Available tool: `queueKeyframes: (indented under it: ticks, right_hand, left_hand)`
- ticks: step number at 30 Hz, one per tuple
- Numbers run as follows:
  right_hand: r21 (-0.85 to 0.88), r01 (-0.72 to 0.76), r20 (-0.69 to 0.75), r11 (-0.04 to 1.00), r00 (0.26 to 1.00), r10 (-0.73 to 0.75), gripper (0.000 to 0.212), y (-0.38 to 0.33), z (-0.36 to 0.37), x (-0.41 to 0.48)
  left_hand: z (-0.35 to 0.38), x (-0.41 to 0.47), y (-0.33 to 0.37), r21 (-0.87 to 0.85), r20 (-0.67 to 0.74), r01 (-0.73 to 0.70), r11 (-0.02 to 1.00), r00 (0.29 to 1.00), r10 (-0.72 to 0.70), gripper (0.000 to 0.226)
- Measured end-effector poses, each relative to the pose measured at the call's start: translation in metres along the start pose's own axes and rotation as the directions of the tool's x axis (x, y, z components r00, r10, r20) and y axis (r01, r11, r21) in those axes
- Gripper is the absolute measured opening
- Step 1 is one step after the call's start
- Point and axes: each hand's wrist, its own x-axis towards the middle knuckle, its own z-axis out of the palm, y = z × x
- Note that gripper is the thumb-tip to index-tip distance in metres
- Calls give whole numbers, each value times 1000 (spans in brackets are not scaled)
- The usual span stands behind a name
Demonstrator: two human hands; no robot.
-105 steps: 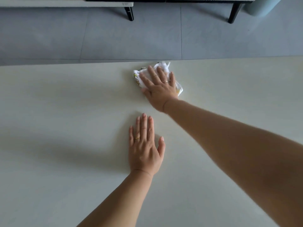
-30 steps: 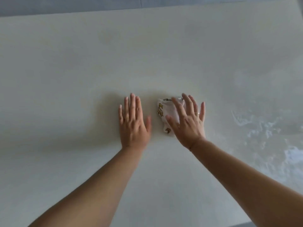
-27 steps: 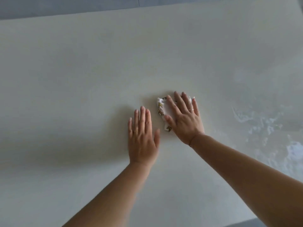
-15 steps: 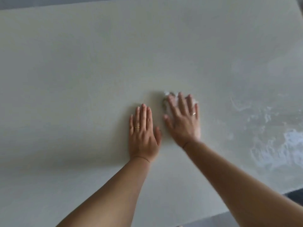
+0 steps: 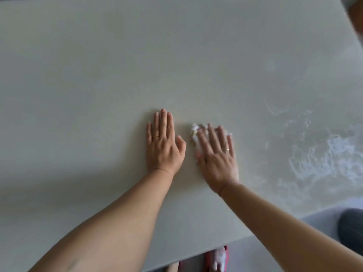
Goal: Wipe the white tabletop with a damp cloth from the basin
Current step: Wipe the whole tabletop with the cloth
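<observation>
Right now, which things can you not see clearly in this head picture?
- Cloth: mostly hidden under the right hand and motion-blurred; its print cannot be read.
- Basin: not in the head view.
- Tabletop: left and far edges cut by the frame.
- Dark object at the lower right: cut off, unidentifiable.
- Left hand: palm hidden against the tabletop.

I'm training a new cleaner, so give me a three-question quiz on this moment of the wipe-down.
1. True or false: the cloth lies under the left hand.
2. Which hand lies flat on the bare tabletop? A) left B) right C) neither
3. Fill in: the shiny wet streaks lie to the ____ of the right hand.

Key: 1. False; it is under the right hand. 2. A. 3. right.
</observation>
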Motion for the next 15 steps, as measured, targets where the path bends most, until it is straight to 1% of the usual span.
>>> queueKeyframes:
  ticks: [1,2,3,4,5,6,7,8,9,10,11,12,13,15]
  right_hand:
    - [-23,127,45,992,991,-126,55,6,-3,-7]
    - [-52,220,71,974,974,-216,54,23,-8,-8]
    - [-90,246,77,965,968,-239,53,43,-12,-6]
    - [-119,196,73,973,979,-188,54,64,-17,-3]
    - [-119,74,57,990,996,-68,54,82,-22,0]
    - [-85,-86,34,993,995,89,54,94,-26,1]
    - [-34,-227,5,973,974,227,53,97,-24,-1]
    - [19,-320,-17,947,947,320,54,88,-21,-5]
    - [53,-356,-21,933,934,357,55,71,-15,-13]
    - [61,-322,-17,945,946,323,57,51,-8,-27]
    - [59,-227,-9,972,974,228,58,31,-2,-42]
    - [44,-100,9,994,995,99,59,15,4,-59]
    - [17,42,31,999,999,-43,58,7,7,-75]
    - [-38,263,88,964,962,-259,55,19,4,-88]
  left_hand:
    - [0,0,0,2,-1,-2,1000,1000,2,69]
    - [1,0,0,6,-2,-4,1000,1000,4,69]
    - [1,-1,0,12,-4,-5,1000,1000,5,69]
    - [2,-2,1,18,-4,-3,1000,1000,3,70]
    - [3,-2,1,26,-2,0,1000,1000,0,70]
    - [4,-3,1,36,2,2,999,1000,-2,69]
    - [5,-3,1,45,9,3,999,1000,-3,68]
    - [5,-3,1,52,18,3,999,1000,-4,66]
    - [5,-3,1,56,23,10,998,1000,-11,65]
    - [4,-4,2,54,17,29,998,999,-30,64]
    - [3,-7,2,44,0,58,997,998,-58,64]
    - [2,-13,5,28,-22,93,995,995,-93,64]
    - [0,-25,9,10,-40,123,992,992,-123,64]
    - [-1,-59,22,-23,-55,116,993,992,-117,65]
